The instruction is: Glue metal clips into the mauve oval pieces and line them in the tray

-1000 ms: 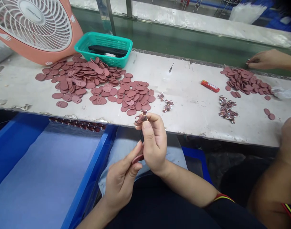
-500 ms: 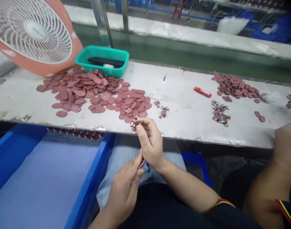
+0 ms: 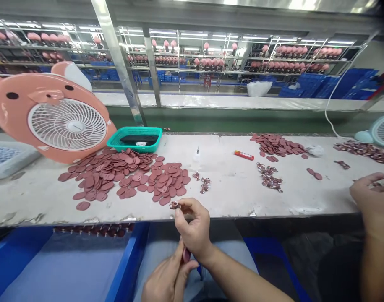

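Observation:
My right hand (image 3: 194, 228) is raised just in front of the table's near edge, with finger and thumb pinching a small patterned maroon piece (image 3: 174, 205). Low in the view, my left hand (image 3: 168, 282) holds a maroon rubbery disc (image 3: 186, 255) on edge, close beneath my right wrist. Much of that disc is hidden by my fingers. On the white work table (image 3: 236, 205), a wide spread of flat maroon discs (image 3: 116, 180) lies ahead and left of my hands. Little clusters of patterned pieces (image 3: 205, 185) lie just beyond my right hand.
A pig-shaped pink fan (image 3: 50, 117) and teal basket (image 3: 135, 138) stand at the table's back left. A red lighter (image 3: 244, 155) and small bottle (image 3: 197, 155) sit on it. A co-worker's hand (image 3: 372, 197) is at right. A blue bin (image 3: 69, 266) sits below.
The view has tilted upward, bringing shelves of pink items into sight. My hands sit lower in the picture. The co-worker's hand has risen over the table's right side.

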